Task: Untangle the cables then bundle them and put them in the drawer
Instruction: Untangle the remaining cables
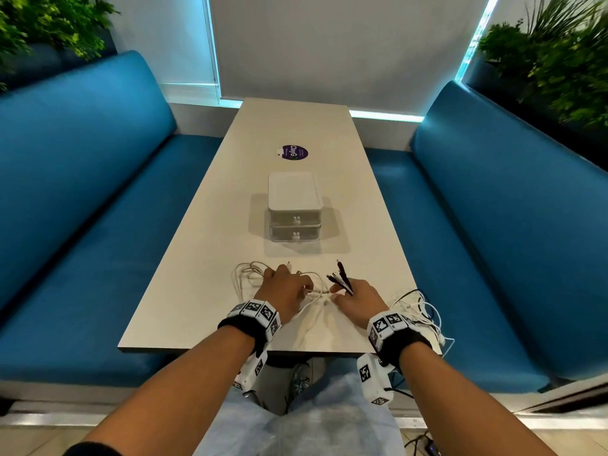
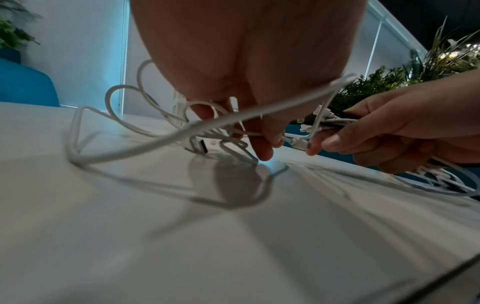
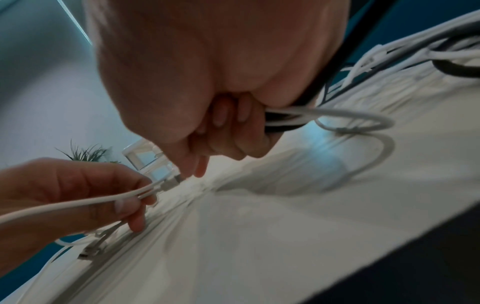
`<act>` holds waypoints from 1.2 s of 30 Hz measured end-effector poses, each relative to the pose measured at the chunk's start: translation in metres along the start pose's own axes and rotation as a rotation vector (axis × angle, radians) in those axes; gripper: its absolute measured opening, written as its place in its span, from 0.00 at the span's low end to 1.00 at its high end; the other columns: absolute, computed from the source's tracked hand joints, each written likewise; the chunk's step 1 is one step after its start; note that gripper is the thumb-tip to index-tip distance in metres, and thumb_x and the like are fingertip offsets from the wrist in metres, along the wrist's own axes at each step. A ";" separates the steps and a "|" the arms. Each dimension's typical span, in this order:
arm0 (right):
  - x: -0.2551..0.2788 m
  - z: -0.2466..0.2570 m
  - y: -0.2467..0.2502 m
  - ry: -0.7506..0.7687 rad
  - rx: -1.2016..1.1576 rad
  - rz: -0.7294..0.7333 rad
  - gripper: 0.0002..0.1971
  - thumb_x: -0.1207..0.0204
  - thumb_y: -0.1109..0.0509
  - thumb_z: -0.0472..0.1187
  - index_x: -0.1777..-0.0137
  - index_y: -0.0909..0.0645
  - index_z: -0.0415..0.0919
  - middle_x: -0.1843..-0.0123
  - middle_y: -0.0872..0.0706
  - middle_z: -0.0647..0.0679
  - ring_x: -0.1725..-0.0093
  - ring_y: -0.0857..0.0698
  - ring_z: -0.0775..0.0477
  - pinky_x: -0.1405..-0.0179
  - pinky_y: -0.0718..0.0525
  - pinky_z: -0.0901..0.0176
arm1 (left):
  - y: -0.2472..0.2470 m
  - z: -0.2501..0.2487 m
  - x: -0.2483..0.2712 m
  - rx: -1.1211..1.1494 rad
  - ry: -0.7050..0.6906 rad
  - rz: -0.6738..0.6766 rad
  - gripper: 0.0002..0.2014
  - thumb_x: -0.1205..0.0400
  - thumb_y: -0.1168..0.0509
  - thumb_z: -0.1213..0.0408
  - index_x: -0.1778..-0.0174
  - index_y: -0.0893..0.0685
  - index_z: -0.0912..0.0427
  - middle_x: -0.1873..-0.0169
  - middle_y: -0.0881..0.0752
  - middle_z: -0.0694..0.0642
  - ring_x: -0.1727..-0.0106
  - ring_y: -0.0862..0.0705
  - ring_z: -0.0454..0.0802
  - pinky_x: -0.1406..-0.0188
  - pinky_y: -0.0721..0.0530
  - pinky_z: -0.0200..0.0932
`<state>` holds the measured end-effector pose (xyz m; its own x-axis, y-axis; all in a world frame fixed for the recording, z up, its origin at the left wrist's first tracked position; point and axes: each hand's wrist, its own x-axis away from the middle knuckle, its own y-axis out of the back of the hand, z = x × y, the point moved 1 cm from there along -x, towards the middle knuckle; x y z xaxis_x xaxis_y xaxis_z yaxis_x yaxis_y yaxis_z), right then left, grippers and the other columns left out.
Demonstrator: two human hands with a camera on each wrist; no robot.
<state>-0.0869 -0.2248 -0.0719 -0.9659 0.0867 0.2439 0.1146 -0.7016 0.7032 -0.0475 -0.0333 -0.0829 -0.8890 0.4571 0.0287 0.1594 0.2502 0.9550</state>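
Observation:
White cable (image 1: 245,274) lies in loose loops on the table, left of my left hand (image 1: 296,287), which pinches one strand of it near a plug. In the left wrist view the white cable (image 2: 155,142) arcs under my left hand (image 2: 259,142), with a USB plug (image 2: 198,146) on the table. My right hand (image 1: 342,296) grips a bunch of black and white cables; the black cable ends (image 1: 342,278) stick up beyond its fingers. In the right wrist view its fingers (image 3: 233,135) curl round that bunch (image 3: 285,121). A clear two-drawer unit (image 1: 294,209) stands mid-table, both drawers shut.
A further tangle of white and black cables (image 1: 422,311) lies at the table's near right corner, partly over the edge. A purple round sticker (image 1: 294,152) sits beyond the drawers. Blue benches (image 1: 82,192) flank the table on both sides.

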 end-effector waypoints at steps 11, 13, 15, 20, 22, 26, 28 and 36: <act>0.003 0.004 -0.002 0.072 -0.015 -0.041 0.04 0.25 0.26 0.48 0.56 0.14 0.49 0.58 0.10 0.48 0.55 0.13 0.45 0.52 0.17 0.53 | 0.034 -0.030 -0.006 0.190 -0.038 -0.088 0.18 0.17 0.45 0.62 0.32 0.21 0.46 0.32 0.20 0.47 0.32 0.26 0.50 0.33 0.37 0.52; 0.002 0.005 -0.002 0.065 -0.025 -0.044 0.06 0.25 0.26 0.48 0.54 0.13 0.47 0.57 0.10 0.48 0.55 0.13 0.46 0.54 0.18 0.55 | 0.047 -0.037 -0.012 0.289 -0.012 -0.098 0.18 0.15 0.46 0.63 0.34 0.19 0.46 0.35 0.17 0.47 0.33 0.23 0.49 0.32 0.38 0.50; 0.001 0.004 -0.002 0.062 -0.056 -0.057 0.06 0.24 0.25 0.48 0.54 0.13 0.47 0.57 0.10 0.48 0.55 0.13 0.47 0.57 0.20 0.57 | 0.056 -0.045 -0.017 0.362 0.053 -0.109 0.15 0.15 0.46 0.60 0.37 0.18 0.45 0.41 0.13 0.47 0.37 0.19 0.51 0.32 0.36 0.49; 0.001 0.004 0.006 0.047 -0.172 -0.112 0.06 0.24 0.26 0.47 0.49 0.13 0.49 0.53 0.09 0.50 0.50 0.13 0.47 0.51 0.19 0.56 | 0.033 -0.049 -0.011 0.210 0.089 0.106 0.23 0.22 0.36 0.51 0.30 0.27 0.45 0.37 0.15 0.48 0.34 0.21 0.57 0.33 0.31 0.53; 0.002 0.004 0.010 0.032 -0.208 -0.138 0.06 0.24 0.26 0.48 0.50 0.14 0.50 0.49 0.10 0.50 0.47 0.14 0.47 0.49 0.22 0.58 | 0.019 -0.041 -0.008 0.043 0.024 0.122 0.21 0.21 0.37 0.51 0.31 0.25 0.41 0.38 0.15 0.48 0.32 0.24 0.55 0.35 0.36 0.56; 0.001 0.003 0.011 -0.016 -0.169 -0.129 0.08 0.21 0.29 0.49 0.47 0.15 0.47 0.45 0.11 0.44 0.43 0.15 0.41 0.47 0.23 0.57 | 0.016 -0.029 -0.001 -0.236 0.001 0.071 0.20 0.15 0.48 0.41 0.45 0.15 0.45 0.44 0.18 0.53 0.39 0.25 0.56 0.41 0.37 0.59; -0.002 0.002 0.010 -0.055 -0.168 -0.142 0.15 0.21 0.30 0.50 0.41 0.14 0.42 0.44 0.11 0.41 0.42 0.15 0.38 0.44 0.20 0.53 | 0.018 -0.028 -0.002 -0.382 -0.009 0.011 0.23 0.13 0.51 0.44 0.44 0.13 0.49 0.43 0.21 0.55 0.38 0.27 0.59 0.38 0.36 0.61; 0.000 0.009 0.013 -0.055 -0.210 -0.206 0.11 0.21 0.31 0.51 0.57 0.17 0.44 0.60 0.13 0.45 0.55 0.16 0.40 0.53 0.19 0.53 | 0.018 -0.037 -0.005 -0.300 -0.130 -0.090 0.09 0.13 0.45 0.63 0.43 0.20 0.52 0.53 0.13 0.52 0.48 0.16 0.57 0.38 0.35 0.55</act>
<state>-0.0834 -0.2275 -0.0574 -0.9492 0.2766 0.1503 -0.1387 -0.7959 0.5893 -0.0561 -0.0631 -0.0552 -0.8285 0.5544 -0.0793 -0.0678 0.0412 0.9968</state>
